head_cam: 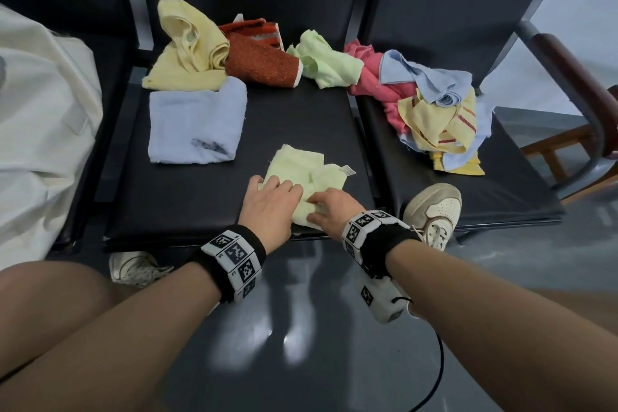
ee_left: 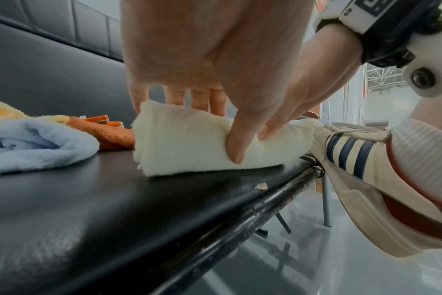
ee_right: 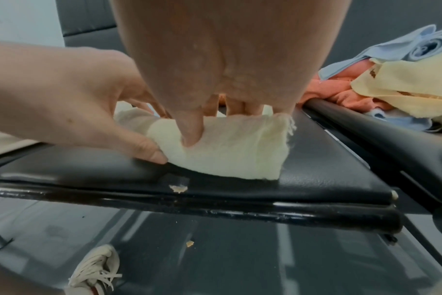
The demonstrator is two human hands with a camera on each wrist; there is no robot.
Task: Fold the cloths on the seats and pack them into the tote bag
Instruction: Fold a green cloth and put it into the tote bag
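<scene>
Both hands work on a pale green cloth (head_cam: 301,167) that lies near the front edge of the middle seat (head_cam: 187,197), toward its right front corner. The left hand (head_cam: 267,207) lies over the cloth's left part — its fingers (ee_left: 199,97) reach across the top of the fold while its thumb presses down on the near face, so the fold is pinched between them. The right hand (head_cam: 329,211) grips the cloth's near right part, thumb pushed into the fabric and fingers curled over the top edge. The cloth's near edge rests on the seat; a small white label shows at its far right corner. On the same seat, toward the left edge, lies a folded light blue towel (head_cam: 195,124). Along the back edge sit a crumpled yellow cloth (head_cam: 190,47), a rust-orange cloth (head_cam: 264,63) touching it, and a second pale green cloth (head_cam: 322,60) just beside that. The right seat (head_cam: 495,191) carries a loose heap — a pink cloth (head_cam: 368,67), a blue cloth (head_cam: 424,77) and a yellow cloth with red stripes (head_cam: 441,124). A cream tote bag (head_cam: 40,117) stands on the left seat. A shoe (head_cam: 434,211) is propped against the front edge between the middle and right seats.
</scene>
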